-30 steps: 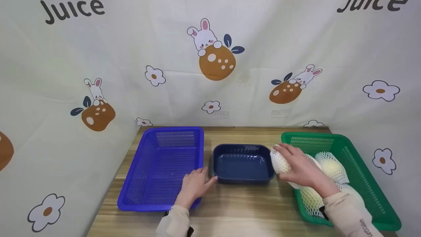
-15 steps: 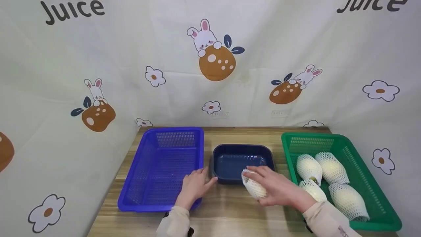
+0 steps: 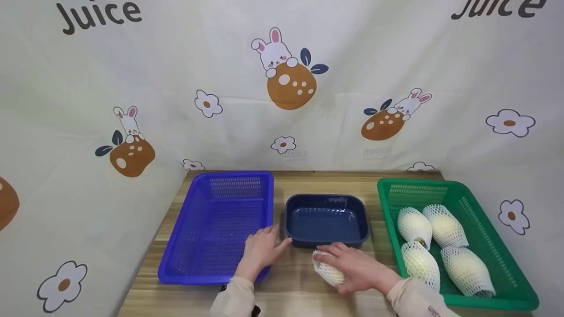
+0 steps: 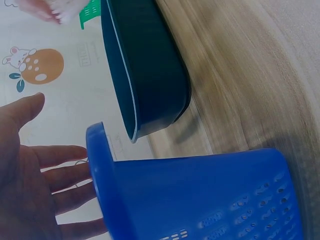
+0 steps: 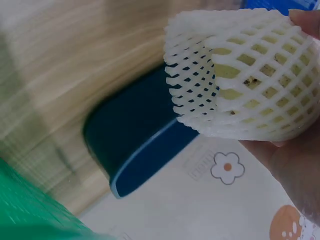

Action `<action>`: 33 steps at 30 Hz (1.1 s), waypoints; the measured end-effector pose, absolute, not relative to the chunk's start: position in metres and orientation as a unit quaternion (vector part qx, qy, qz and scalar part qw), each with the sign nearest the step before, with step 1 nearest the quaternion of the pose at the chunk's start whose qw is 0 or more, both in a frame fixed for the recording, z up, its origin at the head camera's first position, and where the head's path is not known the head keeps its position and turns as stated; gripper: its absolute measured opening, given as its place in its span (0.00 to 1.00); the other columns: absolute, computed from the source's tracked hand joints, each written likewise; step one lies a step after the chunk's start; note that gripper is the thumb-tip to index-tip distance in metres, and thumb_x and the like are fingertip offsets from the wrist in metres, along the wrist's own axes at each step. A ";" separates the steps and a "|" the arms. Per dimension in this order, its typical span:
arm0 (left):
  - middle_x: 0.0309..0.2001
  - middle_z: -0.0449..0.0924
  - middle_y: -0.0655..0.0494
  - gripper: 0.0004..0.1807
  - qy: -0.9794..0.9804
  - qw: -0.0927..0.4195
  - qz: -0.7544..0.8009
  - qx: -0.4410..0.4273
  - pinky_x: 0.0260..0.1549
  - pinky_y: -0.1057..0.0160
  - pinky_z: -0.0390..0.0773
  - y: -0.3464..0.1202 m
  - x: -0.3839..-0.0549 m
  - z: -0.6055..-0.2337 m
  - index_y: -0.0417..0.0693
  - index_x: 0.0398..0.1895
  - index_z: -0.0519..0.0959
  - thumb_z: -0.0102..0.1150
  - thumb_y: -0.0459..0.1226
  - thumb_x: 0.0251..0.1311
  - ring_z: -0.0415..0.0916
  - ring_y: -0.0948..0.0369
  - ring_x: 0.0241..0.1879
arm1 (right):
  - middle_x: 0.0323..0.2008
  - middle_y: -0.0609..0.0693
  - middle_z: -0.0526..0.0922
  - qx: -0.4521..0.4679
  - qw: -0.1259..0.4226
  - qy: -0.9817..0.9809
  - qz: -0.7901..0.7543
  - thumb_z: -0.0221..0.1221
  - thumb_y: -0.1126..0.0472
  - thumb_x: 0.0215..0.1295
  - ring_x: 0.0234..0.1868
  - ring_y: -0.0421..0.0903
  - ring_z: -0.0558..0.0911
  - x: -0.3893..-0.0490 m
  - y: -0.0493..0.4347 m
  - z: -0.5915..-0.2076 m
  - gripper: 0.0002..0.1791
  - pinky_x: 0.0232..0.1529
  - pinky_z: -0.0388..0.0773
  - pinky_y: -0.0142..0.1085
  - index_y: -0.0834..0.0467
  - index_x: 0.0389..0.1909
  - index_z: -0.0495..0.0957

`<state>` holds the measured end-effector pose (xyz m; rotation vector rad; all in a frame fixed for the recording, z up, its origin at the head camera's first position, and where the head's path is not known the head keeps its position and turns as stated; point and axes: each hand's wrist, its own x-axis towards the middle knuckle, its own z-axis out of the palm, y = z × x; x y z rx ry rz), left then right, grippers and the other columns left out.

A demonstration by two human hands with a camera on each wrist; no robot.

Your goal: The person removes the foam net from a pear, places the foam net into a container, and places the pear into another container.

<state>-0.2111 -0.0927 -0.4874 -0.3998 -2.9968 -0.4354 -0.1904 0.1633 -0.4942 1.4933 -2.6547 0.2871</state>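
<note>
A dish (image 3: pixel 326 222) separates left basket (image 3: pixel 224 213) from right basket (image 3: pixel 484 242)

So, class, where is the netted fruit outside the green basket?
In the head view, the netted fruit is in the right hand, on the near side of the navy tray, just right of centre.

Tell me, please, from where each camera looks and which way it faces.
Head: on the head, facing forward and down at the blue basket, navy tray and green basket; left hand, right hand and sleeves show.
Left wrist: on that wrist, facing the navy tray, blue basket and printed backdrop; left hand shows, perhaps right hand, blurred.
Right wrist: on that wrist, facing the netted fruit, navy tray beyond; part of the right hand shows at the right edge.
Both wrist views share navy tray and printed backdrop.
</note>
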 end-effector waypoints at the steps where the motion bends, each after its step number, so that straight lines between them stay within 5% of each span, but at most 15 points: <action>1: 0.49 0.72 0.43 0.35 -0.980 0.044 -0.141 -0.131 0.40 0.45 0.68 -0.093 -0.211 -0.487 0.38 0.53 0.70 0.44 0.58 0.56 0.70 0.47 0.47 | 0.56 0.51 0.65 0.489 0.041 -0.867 0.091 0.66 0.50 0.29 0.49 0.49 0.67 -0.191 0.162 -0.497 0.44 0.33 0.74 0.41 0.51 0.57 0.65; 23: 0.50 0.72 0.43 0.33 -0.980 0.044 -0.143 -0.129 0.42 0.45 0.67 -0.093 -0.211 -0.485 0.38 0.53 0.70 0.46 0.56 0.56 0.69 0.46 0.48 | 0.56 0.51 0.65 0.497 0.038 -0.864 0.077 0.66 0.51 0.28 0.50 0.49 0.66 -0.200 0.153 -0.534 0.44 0.41 0.71 0.45 0.49 0.57 0.66; 33: 0.49 0.73 0.44 0.34 -0.979 0.048 -0.146 -0.133 0.42 0.44 0.67 -0.094 -0.210 -0.487 0.39 0.54 0.70 0.45 0.58 0.55 0.70 0.47 0.48 | 0.56 0.51 0.65 0.489 0.022 -0.870 0.062 0.67 0.51 0.25 0.50 0.50 0.66 -0.202 0.151 -0.546 0.47 0.34 0.73 0.43 0.48 0.58 0.65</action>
